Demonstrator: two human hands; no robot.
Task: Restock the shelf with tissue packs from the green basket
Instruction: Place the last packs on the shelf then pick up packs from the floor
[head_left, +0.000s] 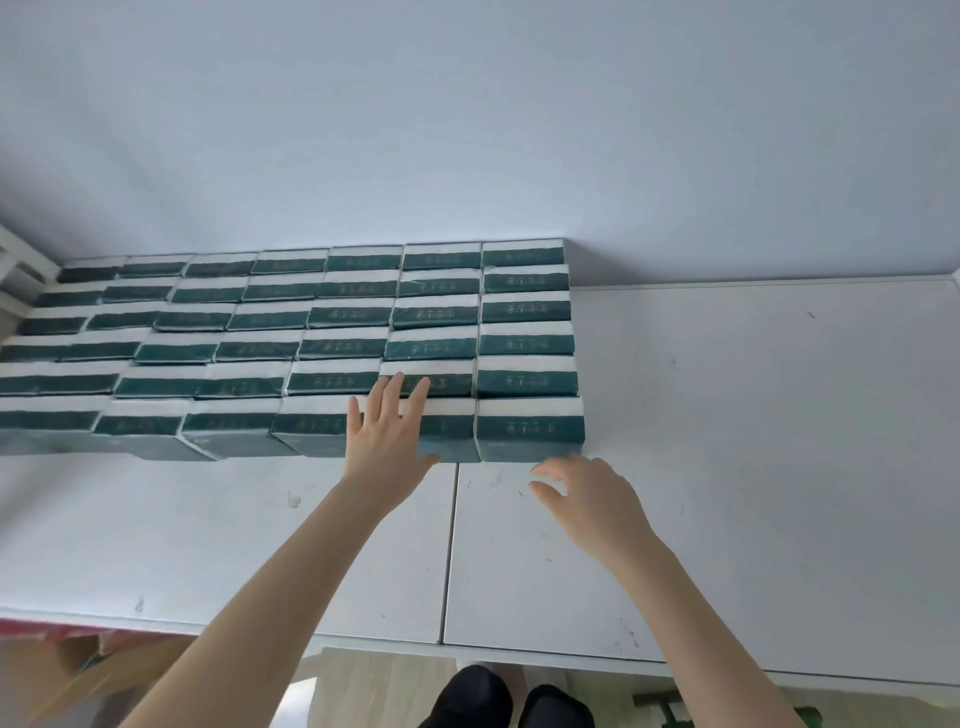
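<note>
Several dark green and white tissue packs (527, 428) stand in tidy rows on the white shelf (753, 441), filling its left and middle part up to the back wall. My left hand (389, 431) lies flat with straight fingers on the front-row pack second from the right (452, 434). My right hand (587, 493) hovers just in front of the rightmost front pack, fingers loosely curled, holding nothing. A bit of the green basket (670, 709) shows at the bottom edge, below the shelf.
The shelf's right part beyond the packs is bare white board with scuff marks. A seam (451, 545) runs front to back between two shelf boards. Cardboard (78, 670) sits below at the bottom left. Black shoes (509, 699) show on the floor.
</note>
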